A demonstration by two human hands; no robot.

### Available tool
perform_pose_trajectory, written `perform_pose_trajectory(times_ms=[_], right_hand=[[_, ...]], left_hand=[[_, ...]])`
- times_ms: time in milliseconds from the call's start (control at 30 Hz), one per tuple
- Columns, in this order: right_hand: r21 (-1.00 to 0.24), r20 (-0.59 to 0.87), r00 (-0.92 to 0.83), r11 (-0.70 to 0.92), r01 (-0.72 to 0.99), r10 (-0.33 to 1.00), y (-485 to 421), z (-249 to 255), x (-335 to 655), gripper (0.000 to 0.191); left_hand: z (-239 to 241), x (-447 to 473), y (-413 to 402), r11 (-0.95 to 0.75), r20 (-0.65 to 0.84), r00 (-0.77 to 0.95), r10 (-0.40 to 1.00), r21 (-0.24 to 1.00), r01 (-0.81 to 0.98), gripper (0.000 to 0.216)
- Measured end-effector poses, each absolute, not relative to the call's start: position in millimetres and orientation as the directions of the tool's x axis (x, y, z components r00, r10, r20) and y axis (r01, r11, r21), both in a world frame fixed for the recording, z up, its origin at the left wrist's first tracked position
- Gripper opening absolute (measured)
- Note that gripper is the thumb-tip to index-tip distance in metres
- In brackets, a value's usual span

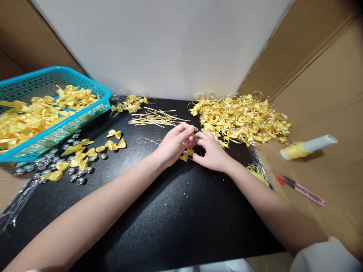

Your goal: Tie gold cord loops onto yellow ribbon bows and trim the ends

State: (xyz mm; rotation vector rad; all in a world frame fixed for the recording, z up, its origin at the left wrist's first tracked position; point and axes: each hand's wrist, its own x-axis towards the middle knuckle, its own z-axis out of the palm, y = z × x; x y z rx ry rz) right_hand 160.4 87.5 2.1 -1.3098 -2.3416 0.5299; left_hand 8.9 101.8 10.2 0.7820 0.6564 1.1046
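Observation:
My left hand (pixel 180 140) is closed, thumb against curled fingers, over the middle of the black table. Its fingertips meet those of my right hand (pixel 209 149), whose fingers are bent inward. Just below the meeting fingertips is a yellow ribbon bow (pixel 185 155) with a small silvery bell. The right thumb touches the bow's edge, and a thin cord curves beside it. What is pinched between the fingertips is hidden. A thin cord loop (pixel 148 141) lies on the table left of my left hand.
A blue basket (pixel 109 99) of yellow bows stands left, with silver bells (pixel 81 174) and loose bows (pixel 113 133) nearby. Gold cords (pixel 155 118) lie behind my hands. Finished-looking bows (pixel 241 119) are heaped right. Pink-handled snips (pixel 309 194) and a white tube (pixel 319 142) lie on cardboard.

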Motion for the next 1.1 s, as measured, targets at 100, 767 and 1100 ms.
perform_pose_trajectory(times_ms=[100, 767, 1100], right_hand=[[-0.523, 0.158, -0.479, 0.485, 0.701, 0.863, 87.4, 0.9, 159.3, 0.007], [-0.548, 0.207, -0.454, 0.488, 0.680, 0.866, 80.1, -10.0, 150.8, 0.007], [-0.448, 0.181, -0.452, 0.483, 0.753, 0.873, 75.2, -7.6, 151.8, 0.010]], left_hand=[[9.2, 8.9, 101.9, 0.243, -0.080, 0.315, 0.946, 0.818, -0.522, 0.016], [11.2, 7.1, 104.7, 0.239, -0.112, 0.249, 0.962, 0.789, -0.566, 0.016], [6.7, 7.6, 103.7, 0.239, -0.090, 0.280, 0.956, 0.793, -0.560, 0.019]])
